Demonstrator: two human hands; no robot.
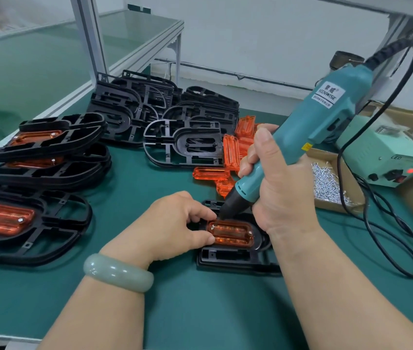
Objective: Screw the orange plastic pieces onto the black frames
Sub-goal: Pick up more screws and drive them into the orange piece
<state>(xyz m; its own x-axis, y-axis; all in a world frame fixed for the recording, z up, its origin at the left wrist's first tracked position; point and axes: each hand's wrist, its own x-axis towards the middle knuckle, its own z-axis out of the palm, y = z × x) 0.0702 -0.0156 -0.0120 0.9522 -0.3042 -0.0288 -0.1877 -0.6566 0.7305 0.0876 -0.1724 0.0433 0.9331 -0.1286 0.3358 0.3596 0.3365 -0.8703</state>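
Observation:
A black frame (235,258) lies on the green mat in front of me with an orange plastic piece (230,234) seated in it. My left hand (175,223) pinches the left end of that orange piece with thumb and fingers. My right hand (273,180) grips a teal electric screwdriver (309,127), tilted, its black tip down at the piece's upper left corner. A screw head shows at the piece's right side.
Finished frames with orange pieces (46,147) are stacked at the left. Bare black frames (160,114) pile up at the back, loose orange pieces (233,152) beside them. A cardboard tray of screws (329,183) and a power supply box (389,157) with trailing cables sit at the right.

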